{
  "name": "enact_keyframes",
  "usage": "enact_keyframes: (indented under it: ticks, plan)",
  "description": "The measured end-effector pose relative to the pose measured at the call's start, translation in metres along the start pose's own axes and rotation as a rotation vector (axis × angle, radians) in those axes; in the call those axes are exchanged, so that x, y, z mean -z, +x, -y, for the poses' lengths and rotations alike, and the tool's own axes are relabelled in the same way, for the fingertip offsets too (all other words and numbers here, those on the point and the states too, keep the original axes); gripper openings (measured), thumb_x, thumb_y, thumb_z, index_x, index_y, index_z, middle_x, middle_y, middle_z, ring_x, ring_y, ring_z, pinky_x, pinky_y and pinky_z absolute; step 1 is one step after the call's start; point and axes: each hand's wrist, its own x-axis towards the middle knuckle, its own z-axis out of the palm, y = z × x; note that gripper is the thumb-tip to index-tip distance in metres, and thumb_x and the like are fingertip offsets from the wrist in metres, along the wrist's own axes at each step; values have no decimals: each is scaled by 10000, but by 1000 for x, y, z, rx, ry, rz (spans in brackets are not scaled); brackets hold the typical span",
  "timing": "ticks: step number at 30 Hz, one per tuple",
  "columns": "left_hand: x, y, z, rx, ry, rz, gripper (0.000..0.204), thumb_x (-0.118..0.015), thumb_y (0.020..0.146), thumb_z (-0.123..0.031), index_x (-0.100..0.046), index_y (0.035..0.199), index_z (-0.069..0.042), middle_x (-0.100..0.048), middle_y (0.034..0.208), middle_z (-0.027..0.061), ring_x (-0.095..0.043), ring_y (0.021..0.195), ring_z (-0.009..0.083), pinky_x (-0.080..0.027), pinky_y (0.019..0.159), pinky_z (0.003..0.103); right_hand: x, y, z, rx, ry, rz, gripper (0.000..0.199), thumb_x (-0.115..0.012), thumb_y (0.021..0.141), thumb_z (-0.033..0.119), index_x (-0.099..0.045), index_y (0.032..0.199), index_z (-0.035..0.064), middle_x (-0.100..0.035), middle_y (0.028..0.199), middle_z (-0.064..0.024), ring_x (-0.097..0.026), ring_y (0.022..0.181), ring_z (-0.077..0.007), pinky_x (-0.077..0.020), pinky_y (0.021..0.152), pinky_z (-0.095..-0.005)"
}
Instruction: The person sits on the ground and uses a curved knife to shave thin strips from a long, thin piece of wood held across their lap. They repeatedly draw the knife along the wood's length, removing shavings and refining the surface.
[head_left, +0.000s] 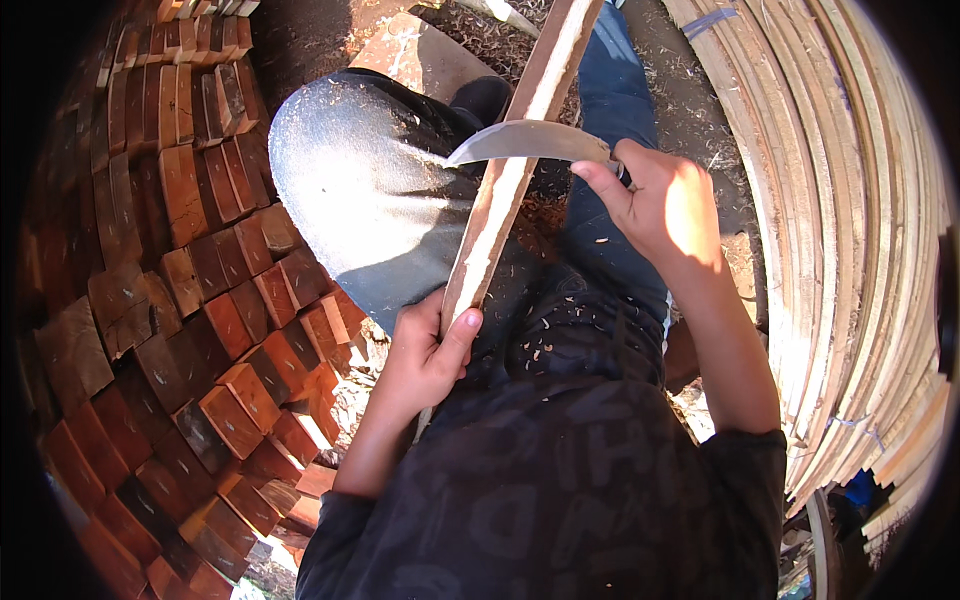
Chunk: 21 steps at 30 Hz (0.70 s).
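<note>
Dark shirt [560, 500], stacked wood blocks [190, 300], shavings-strewn ground [690, 110]

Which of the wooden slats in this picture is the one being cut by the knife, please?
The slat held upright in the left hand, with the knife in the right hand across it; the other slats lie stacked at the right.

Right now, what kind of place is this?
Probably an outdoor woodworking yard. Stacked reddish wood blocks fill one side, bundled thin slats the other, and the right hand draws a curved knife across a wooden strip.
</note>
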Motion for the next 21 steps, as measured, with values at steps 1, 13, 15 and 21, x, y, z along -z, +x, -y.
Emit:
enact_keyframes:
  ticks: [1, 13, 15, 21]
  plan:
    - [0, 0, 1, 4, -16, 9, 351, -549, 956, -308, -571, 927, 41, -508, 540, 8, -495, 449, 75, -401, 432, 245, -1, 2, 2, 28, -14, 4, 546, -594, 841, 557, -551, 620, 60, -572, 531, -118, -604, 503, -334, -494, 477, -406]
    - [-1, 2, -3, -23, 56, -35, 290, -574, 930, -232, -594, 940, 57, -503, 532, 33, -498, 461, 89, -407, 459, 281, -9, 27, -72, -299, 72, 0, 629, -522, 892, 575, -598, 663, -5, -497, 516, -195, -521, 506, -354, -436, 526, -412]
    - [-1, 1, -1, -2, 54, -40, 277, -587, 918, -217, -598, 934, 59, -503, 535, 51, -502, 476, 98, -410, 474, 292, -23, 19, -45, -526, 172, 88, 587, -555, 896, 524, -582, 641, -4, -502, 539, -203, -515, 523, -359, -435, 541, -406]
    - [-6, 3, -2, -31, 148, -106, 256, -638, 876, -198, -614, 926, 52, -539, 562, 118, -539, 500, 146, -431, 509, 300, -80, -34, -59, -668, 532, 71, 611, -505, 943, 485, -545, 662, -56, -427, 498, -124, -418, 468, -215, -371, 503, -375]
